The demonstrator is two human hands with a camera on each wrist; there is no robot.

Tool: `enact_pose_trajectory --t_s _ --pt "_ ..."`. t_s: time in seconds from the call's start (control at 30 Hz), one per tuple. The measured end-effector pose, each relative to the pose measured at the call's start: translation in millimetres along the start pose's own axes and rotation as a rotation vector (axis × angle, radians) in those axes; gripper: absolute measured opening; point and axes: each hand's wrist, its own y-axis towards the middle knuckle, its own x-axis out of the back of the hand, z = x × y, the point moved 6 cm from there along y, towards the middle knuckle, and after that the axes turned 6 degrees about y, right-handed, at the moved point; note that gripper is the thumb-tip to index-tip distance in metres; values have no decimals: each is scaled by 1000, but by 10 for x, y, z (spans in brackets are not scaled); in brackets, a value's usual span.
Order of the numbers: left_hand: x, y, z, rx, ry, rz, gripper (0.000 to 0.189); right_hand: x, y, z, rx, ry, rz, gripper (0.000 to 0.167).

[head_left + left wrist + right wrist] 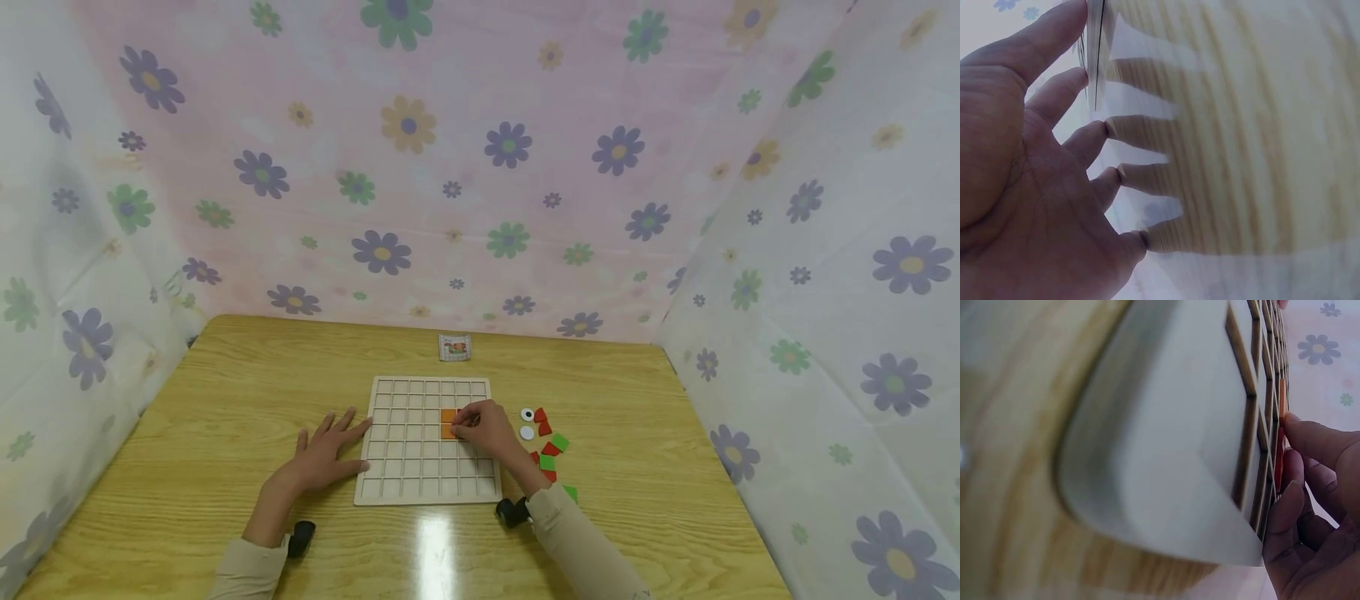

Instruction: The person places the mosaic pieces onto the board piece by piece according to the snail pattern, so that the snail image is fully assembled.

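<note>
A wooden grid board point(405, 450) lies flat on the table. Two orange square tiles point(447, 415) sit in neighbouring cells right of its middle. Over these cells is my right hand point(487, 429), fingers curled. In the right wrist view its thumb and fingertips close about a red tile point(1279, 459) at the grid surface, beside an orange tile point(1282, 400); the hand hides part of the red one. My left hand point(326, 454) rests with fingers spread at the board's left edge; in the left wrist view the thumb point(1047, 37) touches that edge.
Right of the board lie loose red pieces point(544, 428), green pieces point(560, 442), a white disc point(527, 432) and a disc with a black dot point(527, 414). A small picture card point(454, 347) lies behind the board. Flowered cloth point(450, 167) encloses the table's back and sides.
</note>
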Motion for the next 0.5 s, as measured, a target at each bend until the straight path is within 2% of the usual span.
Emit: enact_pose_trajectory --t_s 0.5 --pt "9 5 8 1 13 -5 74 18 -7 64 8 57 41 6"
